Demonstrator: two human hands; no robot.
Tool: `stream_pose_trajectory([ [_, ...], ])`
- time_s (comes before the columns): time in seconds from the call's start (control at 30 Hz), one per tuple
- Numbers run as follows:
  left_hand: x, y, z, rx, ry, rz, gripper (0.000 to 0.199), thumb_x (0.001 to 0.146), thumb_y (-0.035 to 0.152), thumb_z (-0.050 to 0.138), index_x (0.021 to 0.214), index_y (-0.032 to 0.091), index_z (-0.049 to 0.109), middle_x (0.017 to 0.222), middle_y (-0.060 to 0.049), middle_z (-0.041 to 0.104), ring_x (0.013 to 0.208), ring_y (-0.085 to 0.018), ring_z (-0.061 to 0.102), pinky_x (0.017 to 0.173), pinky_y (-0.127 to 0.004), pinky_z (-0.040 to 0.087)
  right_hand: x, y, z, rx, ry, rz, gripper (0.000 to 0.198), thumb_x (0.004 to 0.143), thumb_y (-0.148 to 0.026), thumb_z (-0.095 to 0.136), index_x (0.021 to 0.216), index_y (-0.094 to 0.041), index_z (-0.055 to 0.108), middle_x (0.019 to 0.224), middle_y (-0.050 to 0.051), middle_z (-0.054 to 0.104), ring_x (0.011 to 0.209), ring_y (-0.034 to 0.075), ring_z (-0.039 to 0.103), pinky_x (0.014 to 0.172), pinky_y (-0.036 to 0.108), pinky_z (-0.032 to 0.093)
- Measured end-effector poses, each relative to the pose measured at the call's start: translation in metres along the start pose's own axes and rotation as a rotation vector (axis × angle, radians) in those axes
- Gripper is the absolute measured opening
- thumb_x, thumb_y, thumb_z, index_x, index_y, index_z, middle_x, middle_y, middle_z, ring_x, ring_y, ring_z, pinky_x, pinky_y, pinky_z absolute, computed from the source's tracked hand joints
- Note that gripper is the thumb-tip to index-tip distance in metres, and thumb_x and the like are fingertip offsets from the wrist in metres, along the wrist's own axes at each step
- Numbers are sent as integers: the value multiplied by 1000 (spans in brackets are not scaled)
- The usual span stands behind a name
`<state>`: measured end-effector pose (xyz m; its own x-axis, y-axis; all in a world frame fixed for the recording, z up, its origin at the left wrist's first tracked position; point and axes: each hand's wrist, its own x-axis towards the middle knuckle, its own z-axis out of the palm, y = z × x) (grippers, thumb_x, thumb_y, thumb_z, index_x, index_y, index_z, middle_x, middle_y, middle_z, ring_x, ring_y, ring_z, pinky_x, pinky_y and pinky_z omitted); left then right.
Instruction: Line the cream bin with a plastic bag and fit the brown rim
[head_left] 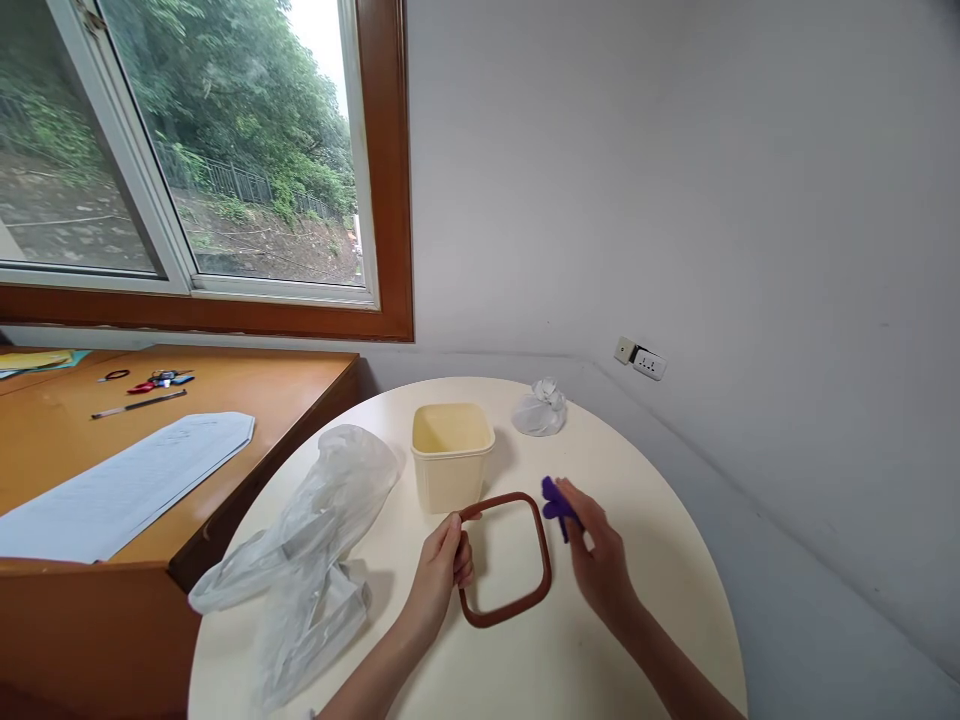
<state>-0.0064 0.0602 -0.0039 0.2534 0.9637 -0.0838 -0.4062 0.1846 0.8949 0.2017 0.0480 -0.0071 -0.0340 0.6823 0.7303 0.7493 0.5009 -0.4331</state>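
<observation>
My left hand (441, 562) is closed round the left side of a brown rounded-square ring (546, 560), which looks like a bin's rim and is tilted up above the table. In my right hand (600, 560) is a crumpled purple cloth (559, 503), pinched at the fingertips just right of the ring and apart from it. Behind the ring, a cream plastic bin (450, 480) stands upright with its top uncovered. A crumpled translucent plastic bag (322, 550) lies left of my left hand.
The round cream table (660, 590) meets the wall at the back. A knotted white bag (541, 408) sits near its far edge. To the left, a wooden desk (300, 385) holds papers (135, 490), a pen (139, 404) and keys (166, 378). A socket (649, 364) is on the wall.
</observation>
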Motion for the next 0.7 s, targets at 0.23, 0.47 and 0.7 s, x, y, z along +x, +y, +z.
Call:
stream_pose_trajectory([
  [0.23,1,-5,-4,26,-33,-34,41,76,55,52,64,19,36,43,12,18,37,-4,11,37,-19,8,21,-39,42,-126,-255,-308,39,86,-8,33,120,-18,50,108,8,63,102,17,55,91,38,38],
  [0.47,-4,0,-5,-5,-28,114,40,82,44,50,59,19,29,45,10,21,40,-4,15,39,-19,13,2,-9,35,84,-258,158,33,91,-26,31,111,-17,55,90,7,66,80,17,60,71,29,48],
  [0.7,-7,2,-6,-124,-51,196,40,82,41,51,58,19,27,45,10,20,40,-4,13,40,-20,11,-28,-15,43,397,-364,510,37,87,-42,38,106,-17,57,82,4,64,69,16,58,62,25,48],
])
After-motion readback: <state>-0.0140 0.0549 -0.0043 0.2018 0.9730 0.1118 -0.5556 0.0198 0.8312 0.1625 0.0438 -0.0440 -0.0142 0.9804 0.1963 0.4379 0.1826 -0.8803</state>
